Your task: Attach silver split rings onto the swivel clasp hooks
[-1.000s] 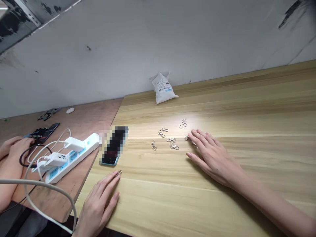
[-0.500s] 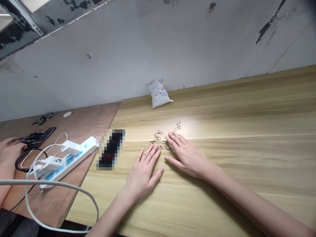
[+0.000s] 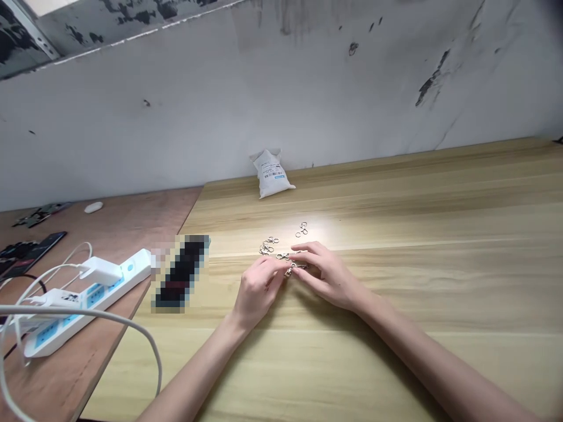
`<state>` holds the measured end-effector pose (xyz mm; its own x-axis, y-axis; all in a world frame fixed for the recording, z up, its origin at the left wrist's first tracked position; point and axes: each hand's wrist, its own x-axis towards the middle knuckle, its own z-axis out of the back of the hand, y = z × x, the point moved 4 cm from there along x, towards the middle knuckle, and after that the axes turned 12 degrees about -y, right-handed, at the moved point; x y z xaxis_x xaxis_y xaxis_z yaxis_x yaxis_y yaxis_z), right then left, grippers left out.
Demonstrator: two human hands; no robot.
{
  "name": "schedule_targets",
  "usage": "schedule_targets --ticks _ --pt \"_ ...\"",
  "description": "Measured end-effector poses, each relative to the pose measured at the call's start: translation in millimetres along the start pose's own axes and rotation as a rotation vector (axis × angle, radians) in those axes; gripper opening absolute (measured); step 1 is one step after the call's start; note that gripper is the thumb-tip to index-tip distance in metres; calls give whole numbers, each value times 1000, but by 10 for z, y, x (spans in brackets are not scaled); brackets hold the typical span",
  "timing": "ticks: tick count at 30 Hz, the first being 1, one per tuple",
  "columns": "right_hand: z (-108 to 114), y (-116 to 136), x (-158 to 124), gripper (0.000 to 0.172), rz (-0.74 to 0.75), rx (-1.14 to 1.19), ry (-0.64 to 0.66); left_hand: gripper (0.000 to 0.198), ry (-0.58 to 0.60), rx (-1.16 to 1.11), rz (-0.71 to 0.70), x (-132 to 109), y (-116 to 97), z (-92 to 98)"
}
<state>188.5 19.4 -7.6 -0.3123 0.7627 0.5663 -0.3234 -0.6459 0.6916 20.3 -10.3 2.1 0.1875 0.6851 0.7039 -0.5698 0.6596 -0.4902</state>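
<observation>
Small silver swivel clasps with key rings lie in a loose cluster on the wood-grain table. My left hand (image 3: 259, 286) has its fingers bent and pinched at one swivel clasp (image 3: 288, 271) at the near side of the cluster. From the right, my right hand (image 3: 328, 274) curls its thumb and fingers around the same clasp, partly hiding it. Another clasp (image 3: 282, 256) lies just beyond the fingertips. More clasps (image 3: 266, 248) rest past my left hand, and a few rings and clasps (image 3: 302, 230) lie farther back.
A white labelled packet (image 3: 272, 176) stands near the wall. Left are a blurred-out dark object (image 3: 182, 272), a white power strip (image 3: 94, 302) with plugs, and a looping cable (image 3: 132, 323). A phone (image 3: 39, 252) and white oval case (image 3: 93, 207) lie on the brown table.
Both hands were flat with fingers stretched out; now their fingers are bent together at a clasp. The view has swung right, and the other person's hands have left the picture.
</observation>
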Motion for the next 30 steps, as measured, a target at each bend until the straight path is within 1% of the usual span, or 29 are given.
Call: schedule_targets --ticks 3,8,10,12,16,19,22,25,28,30 --pt "27 -5 7 22 -71 108 -9 24 -25 -75 60 87 -13 -107" --pt "109 -111 33 19 -213 216 -51 18 -86 -113 -5 241 -10 -205" --pt "124 -131 44 18 -259 237 -29 19 -123 -98 -45 295 -11 -220" --pt "125 -133 48 21 -306 296 8 20 -142 -92 -84 330 -25 -237" --pt "113 -126 37 26 -386 422 43 21 -113 -143 -80 340 -41 -274" --pt "106 -121 21 26 -361 337 29 18 -78 -155 -61 331 -26 -271" --pt "121 -96 13 23 -270 133 -30 14 -27 -128 -45 318 2 -255" --pt "126 -52 8 20 -168 -36 -45 12 7 -63 -81 292 -1 -236" --pt "126 -13 6 20 -94 -136 -45 14 21 -17 -126 265 -28 -232" --pt "123 9 5 21 -49 -183 -44 14 25 -3 -130 258 -44 -234"
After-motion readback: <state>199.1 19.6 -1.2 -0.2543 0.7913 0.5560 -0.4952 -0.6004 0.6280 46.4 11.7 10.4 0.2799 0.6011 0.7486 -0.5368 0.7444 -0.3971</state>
